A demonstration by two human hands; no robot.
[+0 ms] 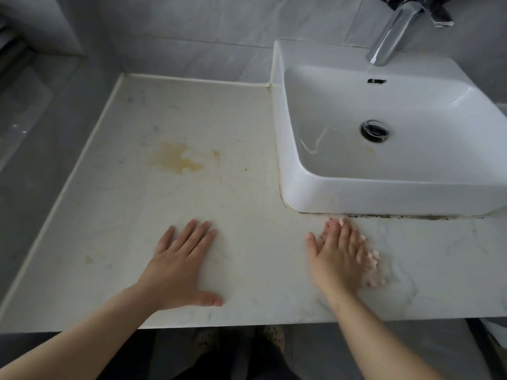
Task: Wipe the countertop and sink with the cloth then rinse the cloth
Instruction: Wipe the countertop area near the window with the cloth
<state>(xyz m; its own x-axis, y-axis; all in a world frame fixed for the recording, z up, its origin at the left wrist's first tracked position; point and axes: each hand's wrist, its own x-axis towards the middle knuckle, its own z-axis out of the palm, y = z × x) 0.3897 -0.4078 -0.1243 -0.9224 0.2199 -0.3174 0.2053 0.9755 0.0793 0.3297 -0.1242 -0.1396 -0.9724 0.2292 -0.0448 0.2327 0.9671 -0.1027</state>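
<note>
A pale marble countertop (170,204) carries a yellow-brown stain (175,159) near its middle. A white square sink (384,193) sits on its right part, with dark grime along the base. My left hand (181,267) lies flat on the counter, fingers straight and spread. My right hand (340,256) is blurred and presses flat on a pinkish cloth (373,270) just in front of the sink's front left corner. Most of the cloth is hidden under the hand; only its blurred edge shows to the right.
A chrome faucet (392,37) stands over the sink's back edge, above the drain (375,130). Grey tiled walls bound the counter at the back and left. The counter's front edge runs just below my wrists, with dark floor beneath.
</note>
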